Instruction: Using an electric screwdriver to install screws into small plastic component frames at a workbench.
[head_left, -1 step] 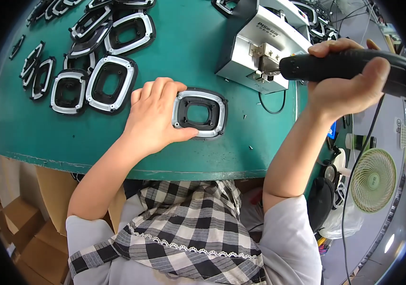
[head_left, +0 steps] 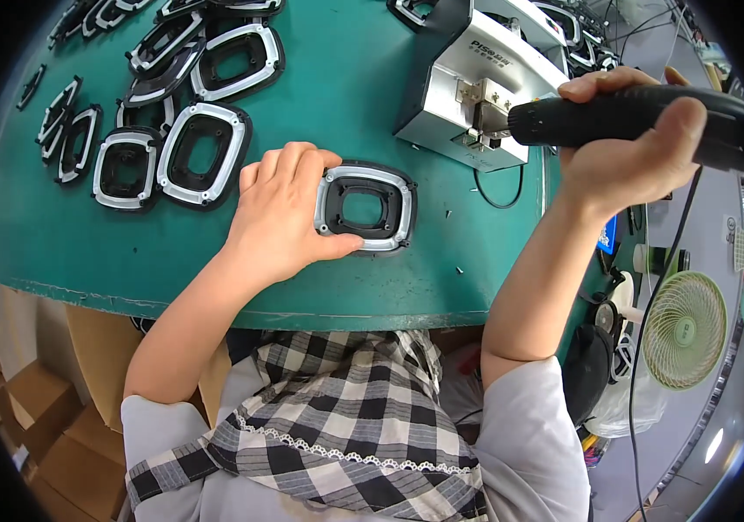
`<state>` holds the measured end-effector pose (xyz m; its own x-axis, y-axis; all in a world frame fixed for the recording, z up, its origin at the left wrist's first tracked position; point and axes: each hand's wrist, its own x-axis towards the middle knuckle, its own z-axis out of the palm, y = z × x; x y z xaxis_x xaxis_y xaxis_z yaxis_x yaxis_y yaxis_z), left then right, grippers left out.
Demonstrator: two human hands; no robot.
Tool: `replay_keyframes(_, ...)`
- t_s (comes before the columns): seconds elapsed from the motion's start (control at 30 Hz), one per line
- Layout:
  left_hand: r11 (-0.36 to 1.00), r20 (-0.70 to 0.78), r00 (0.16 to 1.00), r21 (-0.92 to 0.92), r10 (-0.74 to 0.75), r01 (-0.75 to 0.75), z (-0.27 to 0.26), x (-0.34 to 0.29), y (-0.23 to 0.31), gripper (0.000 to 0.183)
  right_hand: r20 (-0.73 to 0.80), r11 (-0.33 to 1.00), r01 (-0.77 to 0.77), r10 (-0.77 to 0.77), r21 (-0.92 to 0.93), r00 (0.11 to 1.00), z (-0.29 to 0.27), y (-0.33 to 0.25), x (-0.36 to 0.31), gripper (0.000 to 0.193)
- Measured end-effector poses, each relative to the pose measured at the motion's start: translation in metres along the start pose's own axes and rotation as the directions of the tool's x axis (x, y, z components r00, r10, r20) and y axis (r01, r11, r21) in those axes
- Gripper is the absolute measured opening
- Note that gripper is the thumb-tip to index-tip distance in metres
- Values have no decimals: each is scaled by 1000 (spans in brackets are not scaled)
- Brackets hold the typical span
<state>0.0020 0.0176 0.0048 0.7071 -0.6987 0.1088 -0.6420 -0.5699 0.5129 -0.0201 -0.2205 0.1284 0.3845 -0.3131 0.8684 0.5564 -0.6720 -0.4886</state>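
Observation:
My left hand (head_left: 278,209) grips the left end of a black plastic frame with a silver-grey rim (head_left: 407,213), thumb along the near edge and fingers at the far corner. The frame lies flat on the green table mat, green showing through its central opening. My right hand (head_left: 628,152) is wrapped round a black electric screwdriver (head_left: 580,120), held almost level. Its front end is at the metal outlet block of a silver and black screw feeder (head_left: 498,74). Whether the bit touches a screw there is too small to tell.
Several similar frames (head_left: 202,152) lie or lean in a group at the left and far left. A few tiny dark screws (head_left: 460,270) are scattered on the mat (head_left: 328,96). A black cable (head_left: 650,296) hangs at the right, near a green fan (head_left: 685,331). Cardboard boxes (head_left: 37,396) stand below left.
My right hand and the screwdriver have shifted very slightly left, toward the screw feeder. My left hand and the frame have stayed put.

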Motion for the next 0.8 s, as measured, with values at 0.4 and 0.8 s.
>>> replay_keyframes(0.4, 999, -72, 997, -7, 33, -33, 9, -6, -4, 80, 226, 871, -408, 354, 272, 907, 32, -37, -54, 67)
replay_keyframes(0.8, 997, -147, 987, 63, 57, -48, 14, -7, -7, 77, 256, 918, -302, 237, 256, 937, 73, -49, -90, 75)
